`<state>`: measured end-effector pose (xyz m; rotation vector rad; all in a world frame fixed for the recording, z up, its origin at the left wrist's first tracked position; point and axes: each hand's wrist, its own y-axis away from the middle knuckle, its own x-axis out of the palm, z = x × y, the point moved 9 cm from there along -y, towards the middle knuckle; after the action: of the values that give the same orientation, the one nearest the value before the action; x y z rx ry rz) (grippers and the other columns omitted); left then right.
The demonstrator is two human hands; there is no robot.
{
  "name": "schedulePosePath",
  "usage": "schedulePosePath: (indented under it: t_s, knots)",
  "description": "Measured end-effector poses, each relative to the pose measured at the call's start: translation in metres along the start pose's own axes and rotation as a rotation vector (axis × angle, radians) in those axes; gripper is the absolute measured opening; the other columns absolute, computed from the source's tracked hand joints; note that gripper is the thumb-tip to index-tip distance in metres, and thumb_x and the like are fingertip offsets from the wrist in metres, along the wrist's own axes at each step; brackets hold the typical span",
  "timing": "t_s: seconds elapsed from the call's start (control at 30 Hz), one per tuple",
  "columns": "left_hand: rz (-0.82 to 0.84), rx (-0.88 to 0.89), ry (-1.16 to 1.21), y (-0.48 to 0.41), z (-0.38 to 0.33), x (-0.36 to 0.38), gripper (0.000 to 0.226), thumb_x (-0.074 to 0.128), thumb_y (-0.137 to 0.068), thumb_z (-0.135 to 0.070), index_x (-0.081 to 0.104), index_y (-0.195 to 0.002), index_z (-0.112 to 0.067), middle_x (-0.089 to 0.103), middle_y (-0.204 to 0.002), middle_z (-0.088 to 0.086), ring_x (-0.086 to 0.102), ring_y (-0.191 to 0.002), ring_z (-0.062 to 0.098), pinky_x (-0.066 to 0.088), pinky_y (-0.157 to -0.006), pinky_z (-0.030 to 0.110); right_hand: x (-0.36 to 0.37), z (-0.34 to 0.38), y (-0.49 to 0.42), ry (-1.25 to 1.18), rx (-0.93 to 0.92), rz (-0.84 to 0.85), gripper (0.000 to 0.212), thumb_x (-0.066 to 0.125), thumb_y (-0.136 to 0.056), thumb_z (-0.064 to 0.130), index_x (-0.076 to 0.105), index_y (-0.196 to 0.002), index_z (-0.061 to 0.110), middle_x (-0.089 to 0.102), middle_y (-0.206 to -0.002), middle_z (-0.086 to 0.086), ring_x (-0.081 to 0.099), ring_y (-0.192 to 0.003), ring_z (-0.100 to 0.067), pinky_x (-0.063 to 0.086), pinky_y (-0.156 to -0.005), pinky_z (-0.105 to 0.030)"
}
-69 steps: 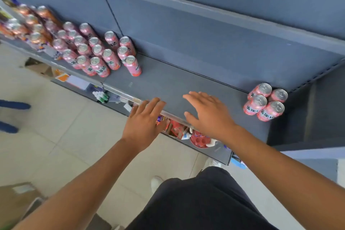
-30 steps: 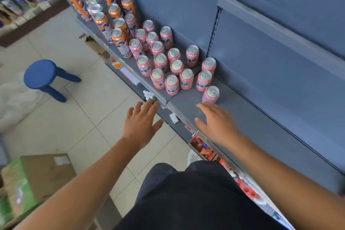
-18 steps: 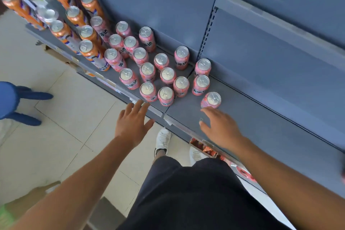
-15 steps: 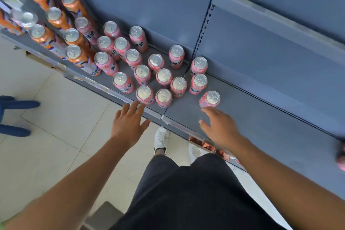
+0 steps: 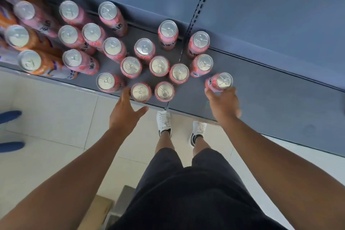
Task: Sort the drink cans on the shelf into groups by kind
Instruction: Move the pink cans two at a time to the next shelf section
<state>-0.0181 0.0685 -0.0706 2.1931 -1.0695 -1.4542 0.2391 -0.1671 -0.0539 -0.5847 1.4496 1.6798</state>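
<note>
1. Grey shelf [image 5: 270, 89]: long edge running left to right, front lip above pale tiled floor [image 5: 46, 117]. All cans standing on its left and middle part.
2. Pink cans [image 5: 159, 65]: 18 counted, lone one included. 17 in a loose cluster at middle-left, spread from the back of the shelf to the front lip. All upright, long axis vertical, silver pull-tab tops facing up at the camera.
3. Orange cans [image 5: 29, 60]: left of the pink cluster, upright, tops up. 2 tops counted for sure; more orange at the blurred left edge, probably further cans, number not tellable.
4. Right hand [image 5: 224, 106]: reaching in over the front lip. Thumb [image 5: 208, 93] and fingers [image 5: 231, 90] curled round the near side of the lone pink can [image 5: 223, 81], thumb on its left, fingers on its right, touching it.
5. Left hand [image 5: 125, 117]: back up, at the front lip, fingers fairly straight, thumb splayed out to the right, holding nothing. Index finger [image 5: 126, 93] pointing up between two front-row cans, just beside the front-row pink can [image 5: 140, 92].
6. Lone pink can: right of the cluster and apart from it, near the shelf front. Upright, top up, print facing left.
7. White shoes [image 5: 164, 120]: 2, on the floor below the lip, between the arms.
</note>
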Motion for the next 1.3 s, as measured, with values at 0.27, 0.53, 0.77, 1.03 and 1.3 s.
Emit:
schedulePosePath:
  t_s: [0.27,0.53,0.77,1.03,1.3]
  knots:
    - [-0.012,0.029,0.243,-0.025,-0.009,0.003,0.070,0.089,-0.069,-0.029,0.048,-0.126,-0.032,0.061,-0.116,-0.011,0.059,-0.104,0.016,0.054,-0.088,0.039,0.014,-0.014,-0.029,-0.365,0.104,-0.010,0.074,0.081,-0.070,0.056,0.034,-0.115,0.022,0.060,-0.107,0.001,0.063,-0.091,-0.023,0.049,-0.073,-0.034]
    - [-0.042,0.067,0.271,-0.018,-0.016,-0.009,0.064,0.088,-0.071,-0.031,0.054,-0.125,-0.029,0.065,-0.116,-0.011,0.059,-0.106,0.012,0.048,-0.086,0.026,0.008,-0.002,-0.030,-0.640,-0.046,0.079,0.069,0.087,-0.072,0.017,0.046,-0.128,0.021,0.060,-0.098,0.015,0.059,-0.084,0.000,0.044,-0.072,-0.015]
    - [-0.062,0.176,0.213,0.009,-0.032,-0.031,0.069,0.088,-0.072,-0.037,0.052,-0.130,-0.026,0.063,-0.123,-0.011,0.057,-0.109,0.012,0.047,-0.089,0.025,0.000,0.007,0.001,-0.594,-0.166,0.345,0.066,0.085,-0.072,0.010,0.052,-0.126,0.027,0.064,-0.113,0.009,0.062,-0.101,-0.004,0.047,-0.078,-0.017]
    - [0.084,0.341,0.287,0.032,-0.073,-0.050,0.071,0.091,-0.066,-0.038,0.054,-0.126,-0.032,0.063,-0.119,-0.014,0.059,-0.111,0.012,0.050,-0.096,0.033,-0.021,0.026,0.043,-0.639,-0.235,0.578,0.071,0.078,-0.075,-0.008,0.042,-0.128,0.023,0.062,-0.108,0.011,0.063,-0.100,-0.007,0.049,-0.082,-0.021]
    - [0.416,0.259,0.666,0.066,-0.125,-0.037,0.058,0.080,-0.054,-0.045,0.065,-0.110,-0.033,0.073,-0.105,-0.008,0.067,-0.103,0.013,0.054,-0.090,0.035,-0.043,0.025,0.087,-0.869,-0.233,0.691,0.082,0.076,-0.062,0.036,0.047,-0.137,0.024,0.065,-0.128,-0.006,0.065,-0.115,-0.026,0.051,-0.098,-0.041]
